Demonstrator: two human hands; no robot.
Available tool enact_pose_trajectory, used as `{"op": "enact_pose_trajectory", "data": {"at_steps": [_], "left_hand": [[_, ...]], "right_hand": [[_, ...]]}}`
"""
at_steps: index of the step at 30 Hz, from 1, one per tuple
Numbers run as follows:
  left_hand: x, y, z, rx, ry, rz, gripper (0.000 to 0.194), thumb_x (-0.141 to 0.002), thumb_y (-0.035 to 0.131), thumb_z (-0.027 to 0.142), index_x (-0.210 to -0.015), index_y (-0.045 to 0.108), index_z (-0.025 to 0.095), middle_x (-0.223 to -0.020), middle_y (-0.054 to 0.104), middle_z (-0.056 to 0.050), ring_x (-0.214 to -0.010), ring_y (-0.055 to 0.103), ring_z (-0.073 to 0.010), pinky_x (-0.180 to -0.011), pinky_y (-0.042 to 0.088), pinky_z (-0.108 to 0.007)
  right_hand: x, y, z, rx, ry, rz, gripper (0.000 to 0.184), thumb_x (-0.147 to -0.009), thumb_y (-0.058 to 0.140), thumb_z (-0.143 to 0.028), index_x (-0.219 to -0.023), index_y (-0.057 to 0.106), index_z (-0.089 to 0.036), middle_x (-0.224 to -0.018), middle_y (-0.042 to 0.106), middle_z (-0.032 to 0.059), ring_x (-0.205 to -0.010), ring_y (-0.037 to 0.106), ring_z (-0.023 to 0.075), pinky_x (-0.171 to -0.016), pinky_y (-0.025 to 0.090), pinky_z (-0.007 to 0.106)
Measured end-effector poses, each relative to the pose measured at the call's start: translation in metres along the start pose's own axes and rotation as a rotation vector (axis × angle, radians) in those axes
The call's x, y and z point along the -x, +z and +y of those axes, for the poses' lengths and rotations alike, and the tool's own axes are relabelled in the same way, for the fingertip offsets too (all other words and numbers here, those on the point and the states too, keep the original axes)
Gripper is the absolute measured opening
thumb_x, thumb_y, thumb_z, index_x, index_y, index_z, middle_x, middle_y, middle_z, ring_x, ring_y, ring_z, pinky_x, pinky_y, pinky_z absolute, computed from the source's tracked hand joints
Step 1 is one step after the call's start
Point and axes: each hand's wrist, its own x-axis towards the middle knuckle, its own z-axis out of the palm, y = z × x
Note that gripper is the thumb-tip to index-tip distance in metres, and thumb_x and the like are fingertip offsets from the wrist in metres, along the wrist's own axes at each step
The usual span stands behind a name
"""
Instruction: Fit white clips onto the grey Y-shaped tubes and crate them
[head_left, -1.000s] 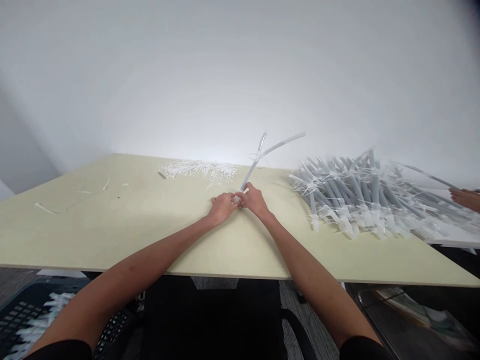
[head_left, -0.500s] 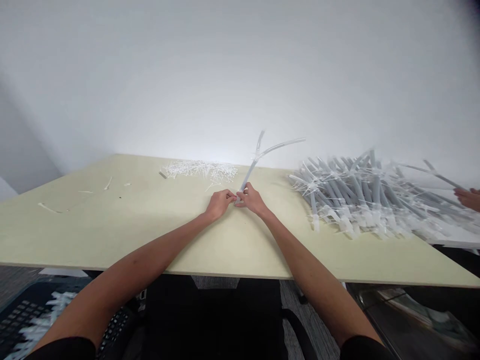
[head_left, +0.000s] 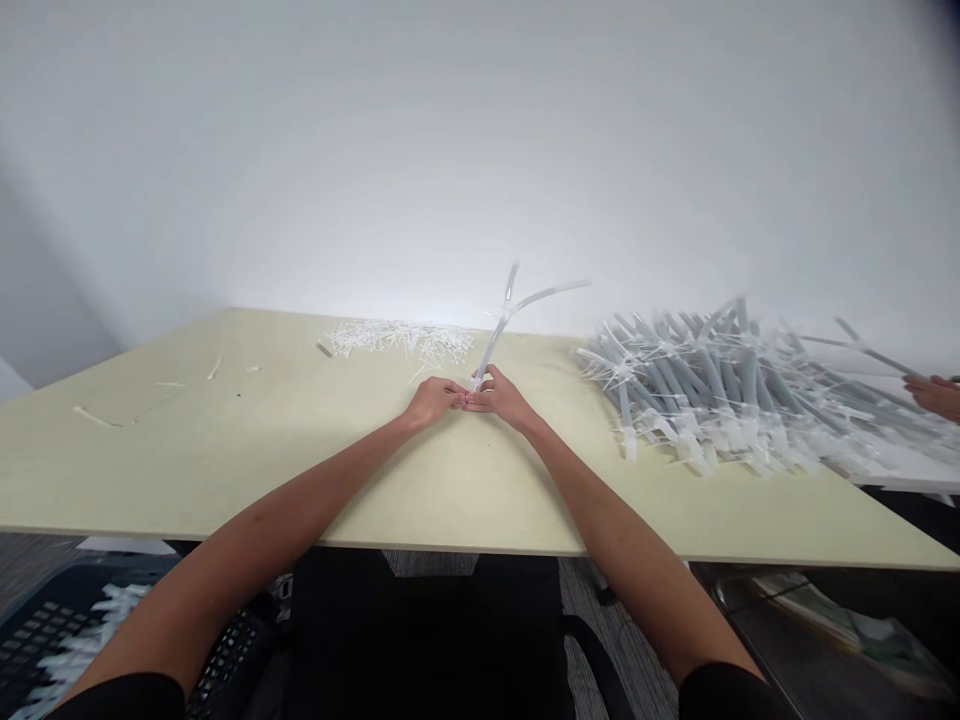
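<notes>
A clear, greyish Y-shaped tube (head_left: 491, 347) stands tilted above the table, its two branches pointing up and to the right. Around its lower end my right hand (head_left: 502, 398) is closed, fingers wrapped on the tube. My left hand (head_left: 435, 402) is pinched shut against the same lower end, its fingertips meeting those of the right. What lies between the left fingertips is too small and covered to make out. Behind the hands, a heap of thin white cable ties (head_left: 401, 340) is spread near the wall.
To the right lies a large pile of similar tubes (head_left: 720, 385) with white ties. Another person's hand (head_left: 934, 395) holds a tube at the far right. Loose ties (head_left: 96, 416) and a small grey piece (head_left: 324, 349) are on the table (head_left: 262, 480). A dark basket (head_left: 45, 620) with white parts sits lower left.
The Y-shaped tube has shifted slightly left and its branches have swung left. My hands have drawn closer together at its lower end. The other person's hand moved slightly left.
</notes>
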Motion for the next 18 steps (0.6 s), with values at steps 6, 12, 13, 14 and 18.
{"op": "enact_pose_trajectory", "data": {"at_steps": [6,12,13,14,18], "left_hand": [[-0.003,-0.005,-0.003,-0.027,0.024,0.013,0.019,-0.071,0.059,0.03,-0.079,0.07,0.017,-0.073,0.069,-0.003,-0.071,0.064,-0.0149,-0.068,0.047,-0.024],[0.0,-0.008,0.003,0.109,-0.023,-0.044,0.023,-0.071,0.061,0.029,-0.085,0.07,0.014,-0.077,0.07,-0.005,-0.075,0.064,-0.0154,-0.074,0.049,-0.027],[0.0,-0.01,0.004,0.153,-0.038,-0.079,0.024,-0.071,0.062,0.029,-0.087,0.07,0.013,-0.078,0.07,-0.006,-0.077,0.064,-0.0157,-0.076,0.049,-0.027],[0.0,-0.012,0.005,0.195,-0.05,-0.12,0.026,-0.07,0.064,0.029,-0.09,0.07,0.013,-0.08,0.07,-0.006,-0.079,0.064,-0.016,-0.078,0.049,-0.028],[0.002,-0.017,0.008,0.265,-0.07,-0.21,0.03,-0.067,0.068,0.028,-0.092,0.069,0.011,-0.082,0.07,-0.008,-0.081,0.064,-0.0165,-0.081,0.049,-0.03]], "right_hand": [[-0.003,0.001,0.006,-0.02,-0.029,-0.028,0.051,-0.062,0.074,-0.024,-0.102,0.043,-0.023,-0.079,0.052,-0.0042,-0.07,0.064,0.0118,-0.077,0.057,0.036],[-0.002,0.001,0.005,-0.068,-0.026,-0.001,0.049,-0.062,0.074,-0.023,-0.099,0.043,-0.023,-0.076,0.051,-0.0047,-0.067,0.064,0.0123,-0.078,0.057,0.037],[-0.002,0.0,0.005,-0.072,-0.022,0.0,0.048,-0.061,0.075,-0.023,-0.098,0.043,-0.022,-0.076,0.051,-0.0047,-0.067,0.064,0.0123,-0.078,0.057,0.037],[-0.002,0.0,0.005,-0.074,-0.018,0.002,0.049,-0.061,0.075,-0.022,-0.098,0.044,-0.022,-0.076,0.052,-0.0047,-0.066,0.064,0.0123,-0.078,0.057,0.037],[-0.002,-0.002,0.006,-0.063,-0.015,0.007,0.05,-0.06,0.075,-0.02,-0.099,0.044,-0.023,-0.077,0.054,-0.0042,-0.065,0.064,0.0119,-0.077,0.057,0.037]]}}
